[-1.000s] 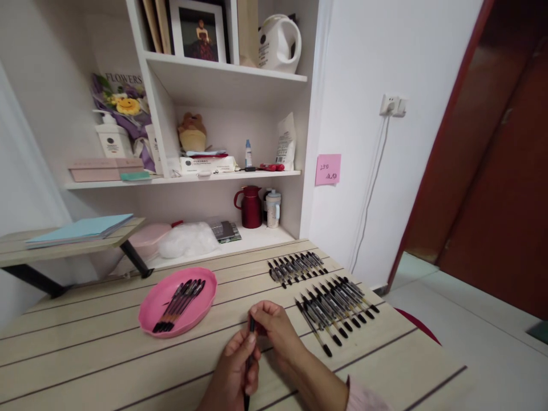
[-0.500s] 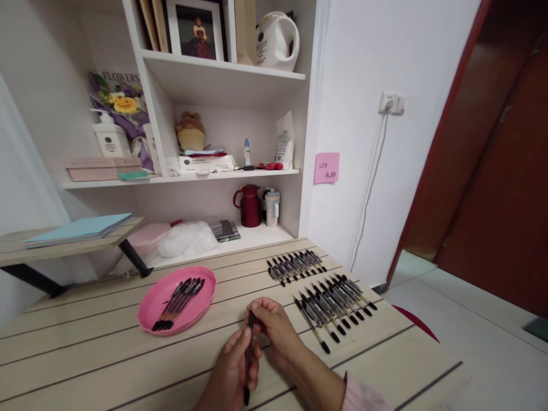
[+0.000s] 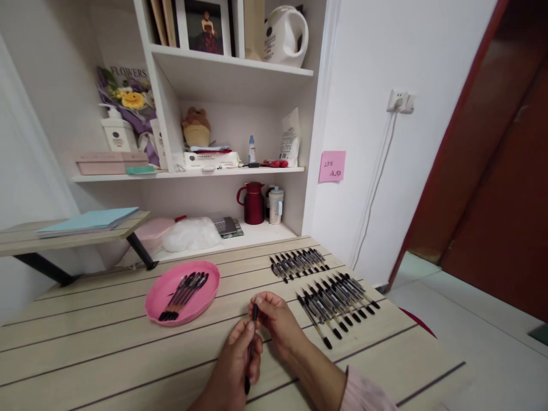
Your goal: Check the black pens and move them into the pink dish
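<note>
A dark pen [image 3: 251, 355] is held between both hands, low over the front of the table. My left hand [image 3: 234, 361] wraps its lower barrel with the fingers closed. Fingers and thumb of my right hand [image 3: 276, 321] pinch the upper end. To the left, a pink plate [image 3: 158, 285] bears several dark pens [image 3: 184, 295] lying side by side. On the right, several pens with black caps [image 3: 338, 302] are lined up in a slanted row. Behind them lies a second row of black pens [image 3: 298, 264].
White shelving [image 3: 231, 60] stands behind the table [image 3: 107, 354]. On its lowest level are a dark red jug [image 3: 254, 204], a light cup [image 3: 276, 205] and a white plastic bag [image 3: 191, 235]. A small raised stand [image 3: 25, 233] with blue paper [image 3: 88, 221] is at the left.
The view has shifted slightly, so the scene sits a little further right. Both hands keep their grip on the pen, and the pens on the plate and table lie as before.
</note>
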The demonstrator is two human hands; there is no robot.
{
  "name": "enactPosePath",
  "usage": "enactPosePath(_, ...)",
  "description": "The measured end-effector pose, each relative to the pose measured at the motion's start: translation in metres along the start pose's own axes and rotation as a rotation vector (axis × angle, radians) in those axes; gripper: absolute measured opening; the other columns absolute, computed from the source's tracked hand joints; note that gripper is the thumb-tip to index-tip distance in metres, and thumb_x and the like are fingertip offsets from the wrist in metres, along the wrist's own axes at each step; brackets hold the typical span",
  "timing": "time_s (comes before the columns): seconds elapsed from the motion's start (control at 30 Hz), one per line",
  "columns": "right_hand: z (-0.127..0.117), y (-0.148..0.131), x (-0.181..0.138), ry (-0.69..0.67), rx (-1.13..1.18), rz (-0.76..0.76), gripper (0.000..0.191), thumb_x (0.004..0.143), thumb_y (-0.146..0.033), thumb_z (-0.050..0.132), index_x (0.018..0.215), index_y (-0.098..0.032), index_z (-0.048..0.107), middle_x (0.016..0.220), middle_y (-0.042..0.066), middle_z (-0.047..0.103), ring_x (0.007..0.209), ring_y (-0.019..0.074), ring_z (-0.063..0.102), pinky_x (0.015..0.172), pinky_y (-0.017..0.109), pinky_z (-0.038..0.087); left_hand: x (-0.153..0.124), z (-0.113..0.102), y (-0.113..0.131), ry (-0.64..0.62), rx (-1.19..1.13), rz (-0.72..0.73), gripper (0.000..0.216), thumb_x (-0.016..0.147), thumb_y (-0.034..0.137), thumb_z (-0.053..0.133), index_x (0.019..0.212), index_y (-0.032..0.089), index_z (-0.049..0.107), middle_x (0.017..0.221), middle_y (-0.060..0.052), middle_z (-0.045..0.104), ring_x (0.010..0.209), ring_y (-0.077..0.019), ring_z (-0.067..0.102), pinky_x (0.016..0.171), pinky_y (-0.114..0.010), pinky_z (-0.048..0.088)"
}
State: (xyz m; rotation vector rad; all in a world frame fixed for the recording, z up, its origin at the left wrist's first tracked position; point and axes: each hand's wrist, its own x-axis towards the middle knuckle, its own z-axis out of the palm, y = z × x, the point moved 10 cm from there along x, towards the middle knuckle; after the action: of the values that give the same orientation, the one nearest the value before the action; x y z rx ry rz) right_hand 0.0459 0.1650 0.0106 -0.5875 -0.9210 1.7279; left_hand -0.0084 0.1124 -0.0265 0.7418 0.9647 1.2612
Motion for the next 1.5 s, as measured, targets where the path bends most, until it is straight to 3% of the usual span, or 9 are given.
enactPosePath(0.17, -0.01, -0.002, 0.0, 0.087, 0.177, 0.019, 0.03, 0.057, -0.035, 0.075, 0.071, -0.015, 0.059, 0.068, 0.003, 0.063, 0.057, 0.011, 0.056, 0.045, 0.018, 0.038, 0.0, 0.007, -0.005, -0.093, -0.058, -0.038, 0.035, 0.069, 0.05, 0.06, 0.078, 0.018, 0.049, 0.05, 0.006, 0.052, 0.023, -0.0008, 0.027, 0.027, -0.016, 0.017)
enactPosePath(0.3, -0.037, -0.015, 0.009, 0.221, 0.07, -0.065, 0.032, 0.056, -0.037, 0.075, 0.072, -0.016, 0.057, 0.067, 0.002, 0.062, 0.056, 0.01, 0.056, 0.051, 0.02, 0.044, -0.001, 0.002, -0.009, -0.059, -0.095, -0.085, 0.033, 0.07, 0.047, 0.061, 0.082, 0.018, 0.051, 0.051, 0.006, 0.053, 0.025, 0.0005, 0.025, 0.029, -0.014, 0.013)
enactPosePath(0.37, -0.054, -0.029, 0.018, 0.288, -0.192, -0.112, 0.03, 0.06, -0.04, 0.071, 0.071, -0.016, 0.056, 0.061, 0.001, 0.061, 0.05, 0.0098, 0.053, 0.047, 0.021, 0.042, -0.001, 0.0, -0.009, -0.044, -0.111, -0.101, 0.032, 0.07, 0.046, 0.061, 0.083, 0.017, 0.052, 0.051, 0.006, 0.052, 0.026, 0.001, 0.024, 0.03, -0.014, 0.012)
enactPosePath(0.5, -0.083, -0.065, 0.041, 0.374, -1.028, -0.106, 0.018, 0.069, -0.031, 0.059, 0.067, -0.013, 0.059, 0.051, 0.001, 0.059, 0.043, 0.0113, 0.05, 0.046, 0.024, 0.04, -0.002, -0.001, -0.009, -0.04, -0.135, -0.11, 0.032, 0.071, 0.045, 0.061, 0.084, 0.017, 0.053, 0.052, 0.006, 0.051, 0.028, 0.0007, 0.024, 0.032, -0.015, 0.011)
enactPosePath(0.67, -0.104, -0.1, 0.056, 0.427, -1.448, -0.093, 0.007, 0.064, -0.016, 0.058, 0.062, -0.015, 0.065, 0.063, 0.007, 0.066, 0.067, 0.0182, 0.061, 0.061, 0.026, 0.041, -0.003, 0.0, -0.008, -0.054, -0.11, -0.102, 0.032, 0.072, 0.045, 0.06, 0.085, 0.016, 0.054, 0.053, 0.006, 0.05, 0.028, 0.0003, 0.024, 0.032, -0.016, 0.012)
enactPosePath(0.87, -0.093, -0.086, 0.066, 0.386, -1.823, -0.03, 0.013, 0.069, -0.015, 0.057, 0.073, -0.017, 0.069, 0.084, 0.011, 0.069, 0.086, 0.0229, 0.062, 0.071, 0.028, 0.04, -0.002, 0.001, -0.008, -0.064, -0.106, -0.094, 0.033, 0.071, 0.046, 0.06, 0.086, 0.017, 0.054, 0.052, 0.006, 0.051, 0.027, -0.0002, 0.024, 0.032, -0.017, 0.011)
enactPosePath(1.13, -0.086, -0.068, 0.08, 0.315, -2.035, 0.035, 0.017, 0.073, -0.019, 0.057, 0.086, -0.015, 0.067, 0.092, 0.014, 0.068, 0.09, 0.0239, 0.062, 0.075, 0.029, 0.042, -0.003, 0.0, -0.008, -0.054, -0.089, -0.088, 0.033, 0.072, 0.046, 0.059, 0.085, 0.016, 0.054, 0.054, 0.005, 0.051, 0.029, -0.0004, 0.025, 0.033, -0.017, 0.011)
enactPosePath(1.5, -0.086, -0.067, 0.08, 0.33, -2.034, 0.048, 0.021, 0.077, -0.019, 0.052, 0.092, -0.01, 0.063, 0.099, 0.019, 0.065, 0.093, 0.0276, 0.061, 0.076, 0.033, 0.042, -0.002, 0.0, -0.01, -0.083, -0.082, -0.078, 0.029, 0.079, 0.043, 0.051, 0.087, 0.015, 0.055, 0.058, 0.004, 0.052, 0.031, -0.0001, 0.026, 0.033, -0.017, 0.011)
